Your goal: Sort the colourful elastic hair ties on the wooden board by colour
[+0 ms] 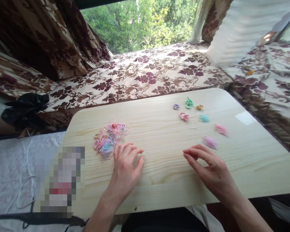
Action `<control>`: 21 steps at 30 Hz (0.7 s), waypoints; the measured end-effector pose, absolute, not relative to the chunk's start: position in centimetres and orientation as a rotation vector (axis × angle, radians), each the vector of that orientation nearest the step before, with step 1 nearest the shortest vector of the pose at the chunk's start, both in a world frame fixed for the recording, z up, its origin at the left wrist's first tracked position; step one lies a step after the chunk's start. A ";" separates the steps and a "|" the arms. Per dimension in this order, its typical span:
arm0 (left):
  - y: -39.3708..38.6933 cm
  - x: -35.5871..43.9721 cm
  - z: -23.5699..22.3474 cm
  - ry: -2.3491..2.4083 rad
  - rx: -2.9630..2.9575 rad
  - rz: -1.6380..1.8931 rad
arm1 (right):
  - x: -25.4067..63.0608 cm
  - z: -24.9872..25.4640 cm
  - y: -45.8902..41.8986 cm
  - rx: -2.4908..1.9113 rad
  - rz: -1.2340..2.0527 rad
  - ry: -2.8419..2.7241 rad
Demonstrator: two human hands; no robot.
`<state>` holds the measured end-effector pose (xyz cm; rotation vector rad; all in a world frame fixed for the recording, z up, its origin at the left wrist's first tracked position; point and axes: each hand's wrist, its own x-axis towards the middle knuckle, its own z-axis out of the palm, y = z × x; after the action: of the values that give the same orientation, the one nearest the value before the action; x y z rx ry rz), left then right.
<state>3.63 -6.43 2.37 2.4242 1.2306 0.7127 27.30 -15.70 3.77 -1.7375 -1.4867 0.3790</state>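
A loose mixed pile of small coloured elastic hair bands, mostly pink with some yellow, red and blue, lies on the left of the wooden table. Right beside the pile's lower edge is my left hand, its fingers curved and the thumb apart from them. My right hand has thumb and forefinger pressed together above the tabletop; whatever is between them is too small to make out. Just beyond it are a lilac bunch and a pink bunch of thin bands.
Farther back sit small groups of bands: turquoise, rosy pink, purple, green and mustard. A blurred-out object overlaps the left table edge. Behind runs a flower-patterned ledge below a window.
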 end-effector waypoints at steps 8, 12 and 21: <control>-6.3 3.8 2.1 1.208 2.470 0.728 | 33.3 3.0 -18.6 -2.058 -0.093 -1.341; -6.4 3.6 2.0 1.218 2.492 0.721 | 34.1 2.6 -18.3 -2.132 -0.116 -1.337; -6.1 2.9 2.0 1.273 2.457 0.691 | 33.6 3.0 -18.4 -2.175 -0.123 -1.336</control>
<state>2.86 -6.14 1.97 2.4569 1.2728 0.6907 33.61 -18.38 3.01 -2.1747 -1.3363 -0.1233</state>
